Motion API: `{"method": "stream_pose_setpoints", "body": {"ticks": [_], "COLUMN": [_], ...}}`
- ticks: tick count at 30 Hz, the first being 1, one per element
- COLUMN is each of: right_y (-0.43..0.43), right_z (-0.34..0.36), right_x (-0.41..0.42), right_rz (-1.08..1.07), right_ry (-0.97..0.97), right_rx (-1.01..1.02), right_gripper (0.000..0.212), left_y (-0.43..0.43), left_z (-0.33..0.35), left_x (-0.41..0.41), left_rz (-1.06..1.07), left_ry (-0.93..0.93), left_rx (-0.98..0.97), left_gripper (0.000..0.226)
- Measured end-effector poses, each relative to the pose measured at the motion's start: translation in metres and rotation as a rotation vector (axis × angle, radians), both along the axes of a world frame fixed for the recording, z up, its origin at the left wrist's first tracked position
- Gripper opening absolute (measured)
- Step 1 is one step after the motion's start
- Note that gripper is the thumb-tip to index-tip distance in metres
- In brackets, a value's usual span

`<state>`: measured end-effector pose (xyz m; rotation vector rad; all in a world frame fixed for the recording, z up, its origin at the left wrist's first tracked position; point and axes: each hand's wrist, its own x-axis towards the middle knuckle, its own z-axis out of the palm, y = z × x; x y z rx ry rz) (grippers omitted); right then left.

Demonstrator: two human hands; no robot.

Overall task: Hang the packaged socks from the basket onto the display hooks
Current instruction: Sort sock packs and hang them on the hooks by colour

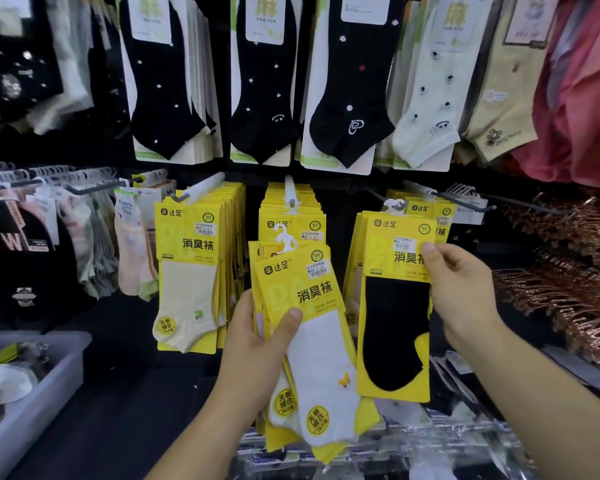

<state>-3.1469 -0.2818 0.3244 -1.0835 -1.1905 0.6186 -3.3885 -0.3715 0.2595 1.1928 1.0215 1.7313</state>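
Packaged socks [312, 306], yellow cards reading 达足, 消臭袜 and SGS, lie stacked in the left hand [257, 337], fingers curled round them, before crowded display hooks [289, 190], while the right hand [461, 289] pinches a black-sock pack [395, 323] by its card; grey basket [59, 382] lower left

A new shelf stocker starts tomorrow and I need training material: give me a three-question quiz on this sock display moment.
1. True or false: the left hand holds a stack of white-sock packs.
2. The right hand pinches a yellow pack with which sock colour? A black, B pink, C green.
3. Fill in: the grey basket sits at the lower ____ of the view.
Key: 1 true; 2 A; 3 left.
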Motion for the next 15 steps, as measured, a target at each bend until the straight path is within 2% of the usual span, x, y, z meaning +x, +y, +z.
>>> {"method": "stream_pose_setpoints", "body": {"ticks": [5, 10, 15], "right_y": [0.011, 0.016, 0.018], "right_z": [-0.004, -0.012, -0.012], "right_x": [0.002, 0.004, 0.005], "right_rz": [-0.021, -0.063, -0.079], "right_ry": [-0.142, -0.123, -0.127], "right_rx": [0.025, 0.025, 0.037], "right_gripper": [0.013, 0.019, 0.013], "left_y": [0.001, 0.002, 0.005], "left_z": [-0.001, -0.001, -0.001], "left_x": [-0.001, -0.004, -0.007], "left_rz": [-0.017, -0.038, -0.043], "left_ry": [0.004, 0.017, 0.040], "left_rx": [0.027, 0.032, 0.014], "left_gripper": [0.029, 0.039, 0.033]}}
